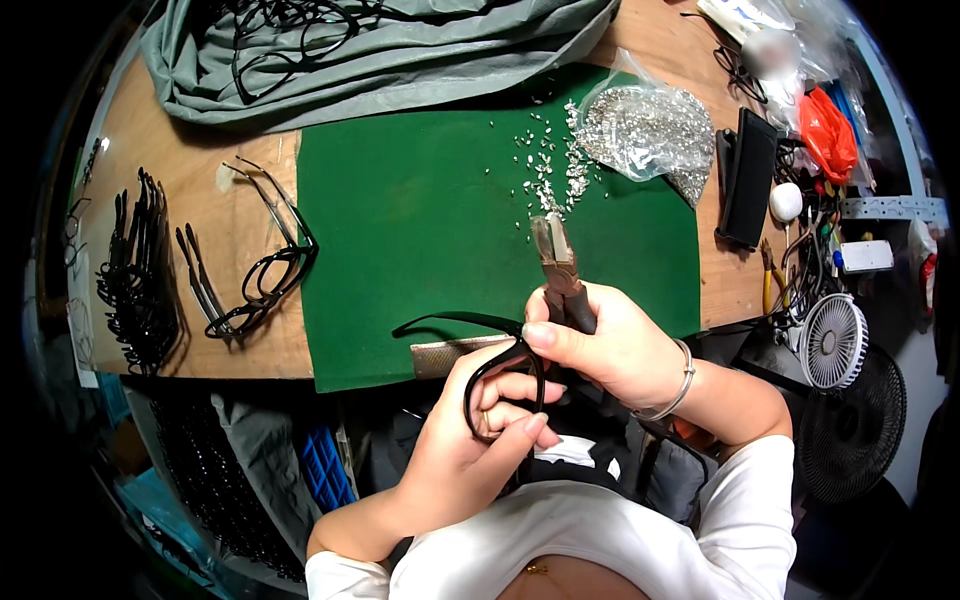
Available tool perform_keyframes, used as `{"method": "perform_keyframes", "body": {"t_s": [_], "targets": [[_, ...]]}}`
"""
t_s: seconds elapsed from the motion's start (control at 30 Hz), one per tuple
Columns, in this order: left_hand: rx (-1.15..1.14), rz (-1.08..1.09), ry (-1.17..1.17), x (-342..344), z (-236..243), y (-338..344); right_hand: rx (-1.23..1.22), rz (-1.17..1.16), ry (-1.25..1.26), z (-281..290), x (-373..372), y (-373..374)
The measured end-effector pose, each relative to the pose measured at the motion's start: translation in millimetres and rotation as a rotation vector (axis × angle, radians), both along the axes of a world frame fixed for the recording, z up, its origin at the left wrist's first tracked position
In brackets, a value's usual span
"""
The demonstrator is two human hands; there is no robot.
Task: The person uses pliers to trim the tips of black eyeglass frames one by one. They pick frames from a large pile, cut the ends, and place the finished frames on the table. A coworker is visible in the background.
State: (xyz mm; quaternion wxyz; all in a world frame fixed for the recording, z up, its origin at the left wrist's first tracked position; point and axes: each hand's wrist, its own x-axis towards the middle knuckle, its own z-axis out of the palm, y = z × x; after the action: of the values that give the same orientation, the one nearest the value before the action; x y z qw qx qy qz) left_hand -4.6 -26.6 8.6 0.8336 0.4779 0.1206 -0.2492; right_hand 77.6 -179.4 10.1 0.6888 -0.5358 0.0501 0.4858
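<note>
My left hand point(450, 435) is closed around the front of a black eyeglass frame point(470, 316), fingers passing through and behind its rim. One temple of the frame points left over the green mat point(400, 220). My right hand point(625, 345) grips a pair of worn pliers point(558, 262), jaws pointing away from me. Its thumb tip rests against the frame near the hinge corner. Beyond the jaws lie many tiny silvery pieces point(577, 172), with a clear plastic bag point(640, 130) full of similar ones behind. A flat textured metal piece point(432, 360) sits under the temple at the mat's edge.
Several black eyeglass frames point(262, 285) and a dense row of more point(140, 290) stand at left. Grey cloth point(400, 85) with frames on it lies at the back. On the right are a black phone-like object point(748, 180), yellow-handled pliers point(770, 280), cables and a white fan point(833, 342).
</note>
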Motion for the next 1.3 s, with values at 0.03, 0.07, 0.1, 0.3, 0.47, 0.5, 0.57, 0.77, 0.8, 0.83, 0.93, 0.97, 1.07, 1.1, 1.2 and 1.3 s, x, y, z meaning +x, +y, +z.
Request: {"method": "perform_keyframes", "body": {"t_s": [0.03,0.07,0.1,0.3,0.47,0.5,0.57,0.77,0.8,0.83,0.93,0.97,1.07,1.1,1.2,1.3], "targets": [[-0.052,-0.017,0.009,0.3,2.0,3.8,0.001,0.002,-0.006,4.2,0.8,0.3],[-0.045,-0.04,0.004,-0.2,4.1,6.3,0.002,0.004,-0.013,10.1,0.8,1.1],[-0.07,-0.078,0.023,0.9,7.8,10.6,0.006,0.004,-0.019,13.5,0.0,2.2],[-0.199,-0.1,0.055,-5.1,8.3,34.6,-0.207,0.385,-0.419,16.5,0.6,-24.3],[-0.153,-0.103,0.012,-4.8,10.4,33.1,-0.245,0.68,-0.491,25.8,3.1,-19.6],[-0.146,-0.113,0.004,-5.0,9.9,32.8,-0.245,0.696,-0.514,28.0,6.2,-17.3],[-0.133,-0.129,-0.01,-5.2,9.0,33.0,-0.284,0.759,-0.53,31.4,10.5,-14.3],[-0.108,-0.154,0.036,-6.6,8.4,28.6,-0.461,0.713,-0.755,24.6,3.3,-10.1],[-0.103,-0.148,0.046,-6.5,9.1,27.0,-0.469,0.67,-0.77,22.6,1.5,-10.6],[-0.098,-0.142,0.056,-6.5,9.9,25.2,-0.476,0.682,-0.772,23.2,1.5,-11.0],[-0.101,-0.149,0.055,-2.0,12.5,23.1,-0.413,0.706,-0.741,25.5,7.1,-14.9],[-0.105,-0.155,0.049,-0.3,13.2,22.7,-0.334,0.711,-0.702,25.2,12.5,-19.1],[-0.128,-0.086,0.043,-0.6,13.3,26.8,-0.249,0.829,-0.545,18.4,32.2,-27.1],[-0.114,-0.115,0.04,2.7,14.9,29.3,-0.272,0.817,-0.571,11.0,33.8,-30.8],[-0.062,-0.086,0.007,5.7,18.2,28.4,-0.433,0.593,-0.777,-20.3,22.3,-28.8],[0.174,0.029,-0.114,3.4,28.3,42.1,-0.467,0.481,-0.842,-29.4,15.7,-26.3]]}}
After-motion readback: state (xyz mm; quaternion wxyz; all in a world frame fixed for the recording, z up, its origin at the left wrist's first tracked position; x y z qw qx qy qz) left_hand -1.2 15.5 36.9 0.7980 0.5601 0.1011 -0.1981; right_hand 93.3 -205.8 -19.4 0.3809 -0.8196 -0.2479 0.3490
